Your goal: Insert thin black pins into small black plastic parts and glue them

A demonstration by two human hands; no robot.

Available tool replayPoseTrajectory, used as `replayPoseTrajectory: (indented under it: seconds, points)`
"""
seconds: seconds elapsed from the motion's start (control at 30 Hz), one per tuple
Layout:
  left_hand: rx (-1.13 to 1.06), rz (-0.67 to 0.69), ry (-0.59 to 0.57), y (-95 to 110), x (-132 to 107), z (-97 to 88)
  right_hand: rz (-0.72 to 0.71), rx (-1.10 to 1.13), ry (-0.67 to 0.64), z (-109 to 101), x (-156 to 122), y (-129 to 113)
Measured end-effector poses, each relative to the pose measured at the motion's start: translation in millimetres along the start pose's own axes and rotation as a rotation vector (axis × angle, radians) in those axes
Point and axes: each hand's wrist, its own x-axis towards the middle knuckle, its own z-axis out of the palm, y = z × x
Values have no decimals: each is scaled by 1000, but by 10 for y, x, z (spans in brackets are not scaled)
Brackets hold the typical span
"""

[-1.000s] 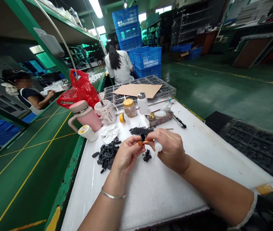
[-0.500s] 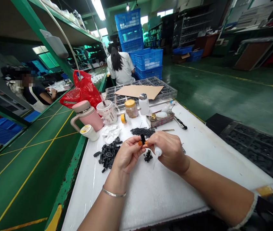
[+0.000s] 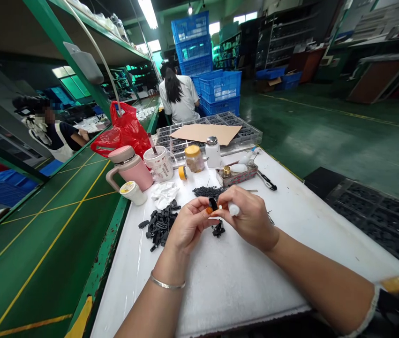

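My left hand pinches a small black plastic part between thumb and forefinger, over the white table. My right hand is closed around a small white squeeze bottle, its fingertips touching the same black part. Just below the hands lies a little cluster of black parts. A bigger pile of black parts lies to the left, and a heap of tiny dark pins lies just beyond the hands.
At the table's back stand a pink mug, a white cup, a yellow-lidded jar, a white bottle, a small tray, a cutter and a red bag. Compartment trays carry cardboard. Two people work beyond. Dark trays sit right.
The view has shifted a little. My right hand has turned so the white bottle lies more sideways, closer to the black part in my left fingers.
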Motion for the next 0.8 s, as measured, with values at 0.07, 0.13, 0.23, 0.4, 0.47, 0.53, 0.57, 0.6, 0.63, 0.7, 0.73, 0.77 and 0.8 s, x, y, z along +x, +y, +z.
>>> replayPoseTrajectory:
  seconds: [0.07, 0.13, 0.23, 0.4, 0.47, 0.53, 0.57, 0.6, 0.63, 0.7, 0.73, 0.77, 0.8]
  points:
    - [15, 9, -5, 12, -3, 2, 112, 6, 23, -23, 10, 18]
    - [47, 26, 14, 24, -2, -2, 276, 60, 50, -59, 18, 46]
    - [114, 70, 57, 44, 1, -17, 508, 268, 56, -124, 35, 103]
    - [192, 128, 128, 73, 13, -39, 635, 286, 3, -227, 82, 158]
    - [223, 150, 151, 75, 20, -46, 654, 213, -37, -262, 101, 159]
    - [265, 177, 166, 71, 24, -52, 661, 189, -88, -296, 121, 150]
    - [286, 191, 173, 67, 24, -53, 664, 213, -105, -313, 132, 142]
    - [308, 205, 178, 63, 24, -54, 668, 256, -108, -332, 145, 131]
    - [331, 219, 182, 58, 22, -53, 674, 308, -97, -352, 157, 117]
    - [378, 244, 191, 50, 21, -48, 680, 372, -39, -393, 181, 84]
    - [400, 255, 195, 47, 21, -44, 672, 370, 6, -412, 189, 69]
    - [420, 263, 198, 44, 23, -41, 656, 353, 48, -428, 193, 56]
    - [439, 269, 200, 40, 26, -38, 631, 333, 82, -439, 193, 46]
